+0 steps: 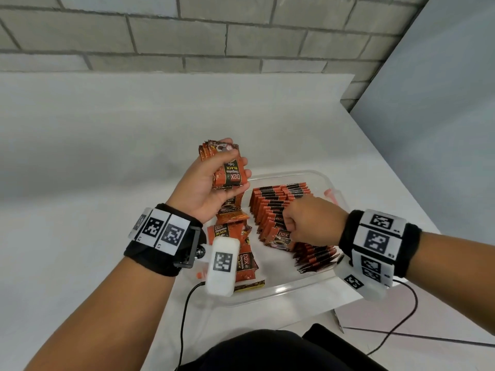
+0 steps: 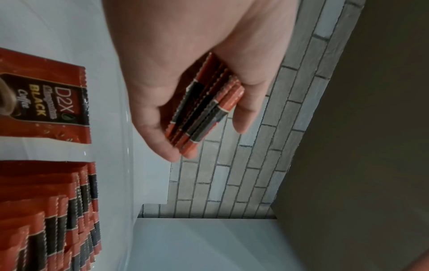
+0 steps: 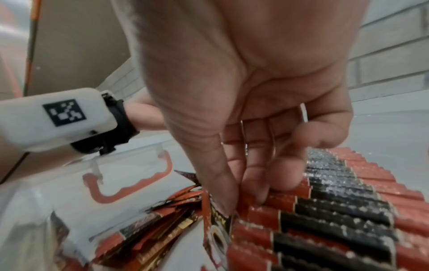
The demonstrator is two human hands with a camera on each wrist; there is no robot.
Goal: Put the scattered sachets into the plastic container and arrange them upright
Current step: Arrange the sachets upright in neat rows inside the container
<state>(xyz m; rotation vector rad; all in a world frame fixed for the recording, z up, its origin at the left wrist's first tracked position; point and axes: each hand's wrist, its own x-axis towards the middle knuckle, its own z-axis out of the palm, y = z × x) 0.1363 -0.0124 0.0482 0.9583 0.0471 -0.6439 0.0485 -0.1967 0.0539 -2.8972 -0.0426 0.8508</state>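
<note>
A clear plastic container (image 1: 289,289) sits on the white table. Inside it, a row of orange-and-black coffee sachets (image 1: 278,202) stands upright on the right side, and loose sachets (image 1: 230,231) lie flat on the left. My left hand (image 1: 211,180) is raised over the container's far left corner and grips a stack of several sachets (image 1: 227,170) (image 2: 204,110). My right hand (image 1: 308,220) reaches down into the upright row (image 3: 336,210). Its thumb and fingertips (image 3: 255,194) pinch the top edge of a sachet (image 3: 243,203) at the row's near end.
The container's orange latch (image 3: 130,185) hangs on its left wall. A brick wall (image 1: 187,33) runs behind the table (image 1: 93,156). A grey panel (image 1: 442,116) stands at the right. A black cable (image 1: 187,317) hangs from my left wrist.
</note>
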